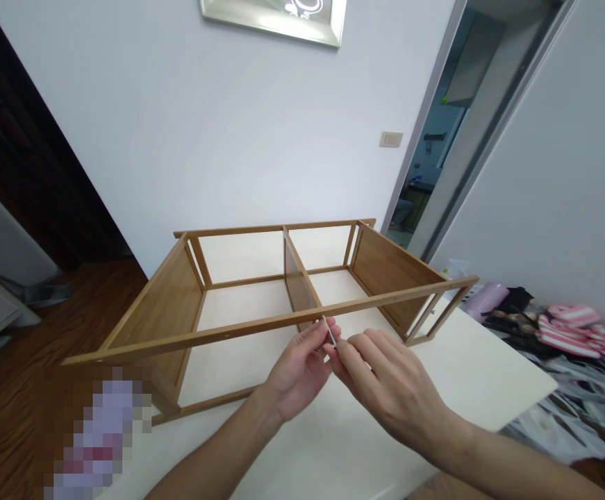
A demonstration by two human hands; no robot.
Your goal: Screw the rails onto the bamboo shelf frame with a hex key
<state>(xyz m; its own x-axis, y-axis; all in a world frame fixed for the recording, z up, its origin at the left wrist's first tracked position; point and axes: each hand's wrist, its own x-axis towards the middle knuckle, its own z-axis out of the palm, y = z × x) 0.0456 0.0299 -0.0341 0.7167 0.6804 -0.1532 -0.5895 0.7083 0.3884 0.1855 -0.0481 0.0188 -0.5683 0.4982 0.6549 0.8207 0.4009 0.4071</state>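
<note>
A bamboo shelf frame [229,330] lies on its side on a white table [490,375], with a middle divider panel [296,278] and two end panels. My left hand [299,368] and my right hand [385,378] meet just under the front rail, where it crosses the divider. Both pinch a thin metal tool [329,331], perhaps a hex key, whose tip points up at the rail. The fingers of both hands are closed around it.
A white wall stands behind the frame, with an open doorway [437,139] at the right. Clothes and bags [567,333] are piled beyond the table's right edge. Wooden floor [15,389] lies to the left, with a pixelated patch at the lower left.
</note>
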